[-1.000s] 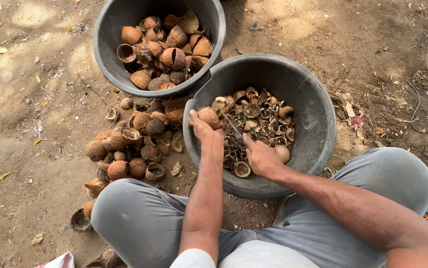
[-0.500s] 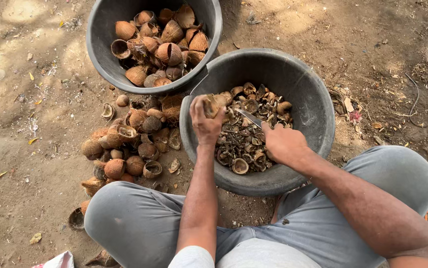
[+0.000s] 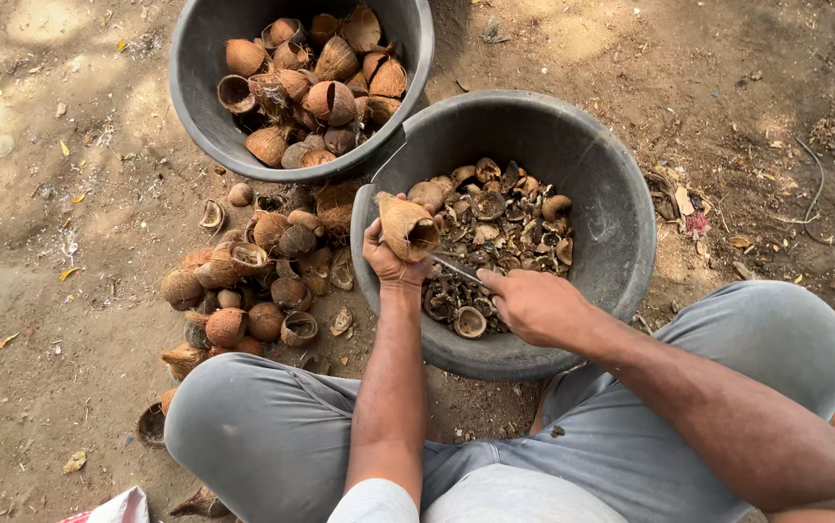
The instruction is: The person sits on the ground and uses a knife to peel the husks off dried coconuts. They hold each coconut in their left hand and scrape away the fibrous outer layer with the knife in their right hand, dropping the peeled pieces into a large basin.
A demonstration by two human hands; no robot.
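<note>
Your left hand [image 3: 390, 260] wraps its fingers around a coconut shell half [image 3: 406, 226] above the near tub's [image 3: 621, 281] left rim; your right hand [image 3: 534, 305] is closed around a blade [image 3: 456, 269]. Scraps fill that tub, but the far tub [image 3: 195, 107] and the ground pile [image 3: 253, 281] look unworked.

Left hand [image 3: 390, 260] gripping coconut shell [image 3: 406, 226] over near tub [image 3: 621, 208]; right hand [image 3: 532, 304] holding knife [image 3: 456, 269] against it.

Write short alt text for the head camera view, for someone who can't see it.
A seated person's left hand holds a coconut shell half over a black tub of shell scraps while the right hand works a knife against it.
</note>
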